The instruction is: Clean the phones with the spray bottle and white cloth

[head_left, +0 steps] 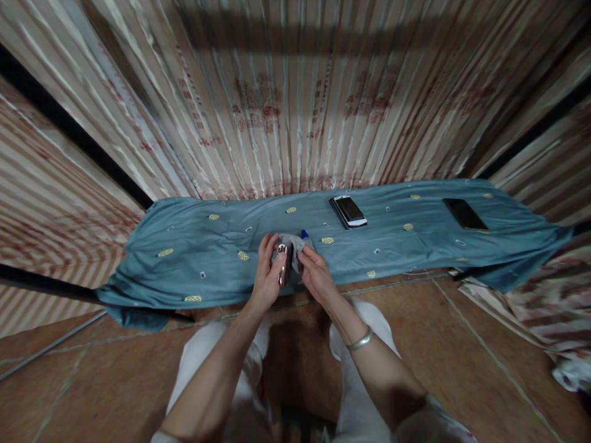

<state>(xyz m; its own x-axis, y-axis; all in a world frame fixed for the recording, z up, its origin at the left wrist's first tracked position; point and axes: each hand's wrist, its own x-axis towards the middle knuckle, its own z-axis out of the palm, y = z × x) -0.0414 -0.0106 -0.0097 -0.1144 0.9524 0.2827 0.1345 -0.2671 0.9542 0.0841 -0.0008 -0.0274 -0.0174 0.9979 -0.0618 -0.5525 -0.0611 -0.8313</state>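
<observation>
A phone was held between two hands, over the near side of the blue cover.
From where I stood, the left hand was closed around the phone, with its thumb along the shiny edge, and the right hand had a grey rag pinched in its fingers, against the phone. A blue cap showed just behind the rag. Farther right lay a white phone upon a dark one, and well apart, a black phone.
</observation>
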